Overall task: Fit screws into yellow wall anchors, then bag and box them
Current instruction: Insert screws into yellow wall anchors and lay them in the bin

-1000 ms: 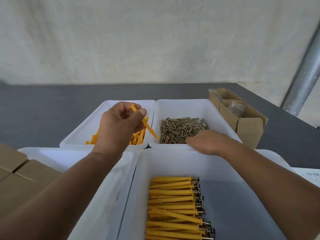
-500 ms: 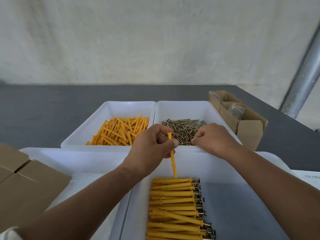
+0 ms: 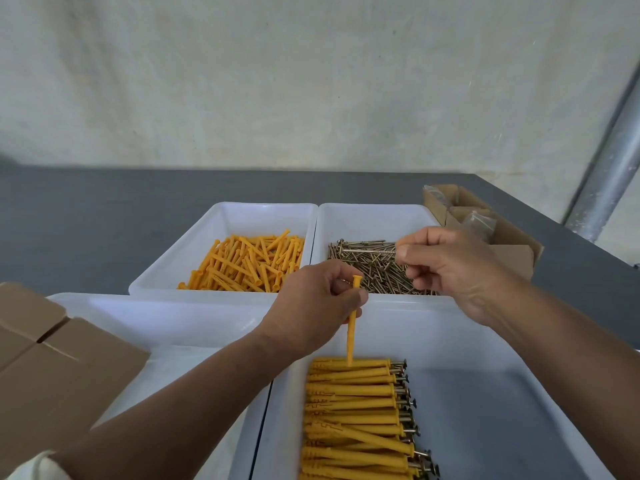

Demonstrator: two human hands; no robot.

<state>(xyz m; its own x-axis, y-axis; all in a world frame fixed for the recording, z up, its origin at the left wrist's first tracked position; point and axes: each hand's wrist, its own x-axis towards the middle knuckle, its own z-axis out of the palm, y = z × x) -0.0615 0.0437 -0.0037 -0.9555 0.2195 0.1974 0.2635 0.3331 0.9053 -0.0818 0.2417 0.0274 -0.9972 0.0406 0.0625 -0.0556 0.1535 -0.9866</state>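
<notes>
My left hand (image 3: 311, 303) pinches one yellow anchor (image 3: 352, 327) upright, open end up, tip hanging over the near right tray (image 3: 502, 358). My right hand (image 3: 450, 268) pinches a single screw (image 3: 367, 251) held level, head to the left, above the far right tray of loose screws (image 3: 374, 271). Loose yellow anchors (image 3: 246, 265) fill the far left tray (image 3: 221, 220). A row of anchors with screws fitted (image 3: 356, 417) lies in the near right tray, screw heads to the right.
A closed cardboard box (image 3: 52, 368) sits at the near left over another white tray (image 3: 156, 317). An open cardboard box (image 3: 509, 251) with clear bags stands at the far right. A metal pole (image 3: 609, 168) rises beyond the dark table's right edge.
My left hand carried the anchor from the far left tray to over the near right tray. My right hand lifted out of the screw pile with one screw pinched.
</notes>
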